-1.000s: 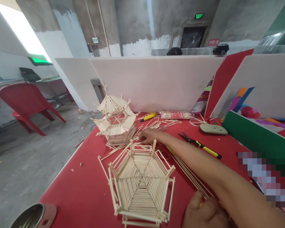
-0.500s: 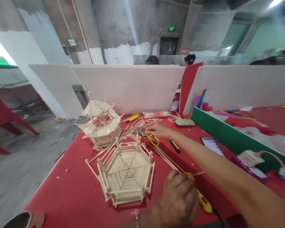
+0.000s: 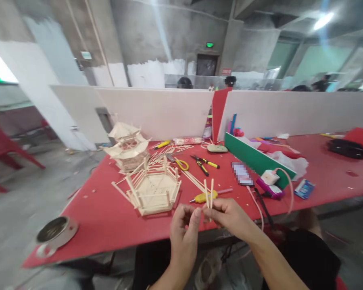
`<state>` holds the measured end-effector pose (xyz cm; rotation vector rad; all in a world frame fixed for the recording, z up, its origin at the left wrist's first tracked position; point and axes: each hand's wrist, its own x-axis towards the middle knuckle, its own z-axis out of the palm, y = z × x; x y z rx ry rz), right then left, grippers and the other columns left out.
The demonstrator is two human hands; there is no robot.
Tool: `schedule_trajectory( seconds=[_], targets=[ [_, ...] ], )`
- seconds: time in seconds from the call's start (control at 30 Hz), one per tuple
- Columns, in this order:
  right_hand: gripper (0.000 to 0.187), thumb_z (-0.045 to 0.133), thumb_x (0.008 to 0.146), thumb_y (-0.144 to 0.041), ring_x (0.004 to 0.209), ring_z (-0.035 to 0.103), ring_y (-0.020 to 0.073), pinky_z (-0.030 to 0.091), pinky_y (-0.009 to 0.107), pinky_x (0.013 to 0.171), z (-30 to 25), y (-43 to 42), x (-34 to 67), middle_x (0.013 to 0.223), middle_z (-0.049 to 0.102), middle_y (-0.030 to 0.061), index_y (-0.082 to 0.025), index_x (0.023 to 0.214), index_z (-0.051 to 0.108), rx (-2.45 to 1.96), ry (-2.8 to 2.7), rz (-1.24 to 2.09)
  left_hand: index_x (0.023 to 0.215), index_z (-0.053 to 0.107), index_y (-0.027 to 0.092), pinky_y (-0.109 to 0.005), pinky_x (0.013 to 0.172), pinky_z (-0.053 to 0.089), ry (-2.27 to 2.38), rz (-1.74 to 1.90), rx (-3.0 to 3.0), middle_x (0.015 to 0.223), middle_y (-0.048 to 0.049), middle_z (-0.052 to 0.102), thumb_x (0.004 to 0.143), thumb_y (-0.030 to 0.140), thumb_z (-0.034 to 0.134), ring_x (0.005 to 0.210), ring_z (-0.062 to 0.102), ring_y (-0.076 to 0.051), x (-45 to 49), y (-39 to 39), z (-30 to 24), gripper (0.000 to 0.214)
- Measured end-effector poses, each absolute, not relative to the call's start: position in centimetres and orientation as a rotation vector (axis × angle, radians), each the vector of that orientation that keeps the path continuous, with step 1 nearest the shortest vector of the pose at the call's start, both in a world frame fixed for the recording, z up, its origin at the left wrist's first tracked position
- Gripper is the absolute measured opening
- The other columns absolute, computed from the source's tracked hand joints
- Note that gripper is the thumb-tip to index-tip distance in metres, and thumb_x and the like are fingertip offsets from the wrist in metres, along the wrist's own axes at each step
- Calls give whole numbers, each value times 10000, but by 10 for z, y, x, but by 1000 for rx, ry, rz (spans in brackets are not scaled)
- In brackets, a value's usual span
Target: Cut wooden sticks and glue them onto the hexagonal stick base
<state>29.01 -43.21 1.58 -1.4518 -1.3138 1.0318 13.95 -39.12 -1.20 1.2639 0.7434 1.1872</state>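
Observation:
My right hand (image 3: 230,215) pinches two thin wooden sticks (image 3: 212,191), which stand upright and slightly apart above the table's front edge. Close beside it, my left hand (image 3: 185,229) is closed with the thumb raised; whether anything sits in its fingers is hidden. Behind the sticks lies a yellow glue gun (image 3: 204,197). To the left, a six-sided stick frame (image 3: 155,187) with short posts and rails rests on the red table. Farther back stands a tiered pavilion model (image 3: 128,147) of the same sticks.
Yellow-handled scissors (image 3: 181,163), pliers (image 3: 201,164) and loose sticks (image 3: 163,159) lie behind the frame. A mug (image 3: 59,233) stands near the left front edge. A phone (image 3: 243,174), a green divider (image 3: 257,155) and a power strip with cables (image 3: 270,187) are at right.
My right hand has drawn back from the stick pile and now holds two sticks. My left hand has left the glue gun area and come beside the right. The view has shifted.

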Motion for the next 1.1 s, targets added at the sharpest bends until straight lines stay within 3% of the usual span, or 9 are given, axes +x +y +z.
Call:
schedule_trajectory(
  seconds=[0.17,0.33,0.5,0.63,0.77,0.93,1.1],
  targets=[
    [454,581,898,-524,515,396,108,274,248,499,7,-422,240,525,443,-43,-187,595,604,-1307,-1522,1046,689,690,133,-180,424,321,817,1102,979,532,39,506,691,465,801,447,410,-58,97,-381,-13,351],
    [411,506,943,-511,800,595,186,440,274,722,-5,-411,223,792,658,38,-187,795,712,-1387,-1343,696,725,704,107,-158,351,324,897,1171,704,518,21,577,594,489,857,397,459,-54,76,-365,-12,432],
    [365,578,895,-521,950,595,225,471,311,822,-30,-423,226,929,669,71,-215,960,765,-1483,-1114,515,797,701,92,-149,318,370,887,1194,627,568,-4,647,549,501,879,393,532,-69,69,-343,-8,510],
    [392,621,854,-542,788,619,209,508,303,681,-41,-429,226,847,677,63,-207,997,766,-1490,-1003,616,798,689,87,-154,308,400,857,1199,600,598,-21,671,527,500,889,416,575,-89,68,-333,-5,533],
    [453,674,794,-574,479,503,129,412,249,422,-39,-421,209,642,606,4,-187,1017,745,-1440,-870,818,809,687,82,-155,310,406,852,1202,577,607,-27,679,505,490,901,425,586,-94,69,-330,-5,552],
    [413,696,770,-568,486,483,109,376,212,420,-36,-393,178,586,574,-20,-171,879,735,-1318,-809,861,824,694,84,-135,332,392,834,1204,590,562,12,643,549,481,886,399,555,-64,72,-330,-8,519],
    [383,692,782,-529,460,397,78,316,202,415,-38,-371,164,536,515,-48,-173,660,623,-1223,-727,838,746,678,95,-141,322,369,865,1204,632,551,8,633,552,500,873,388,537,-64,75,-329,-11,490]
  ],
)
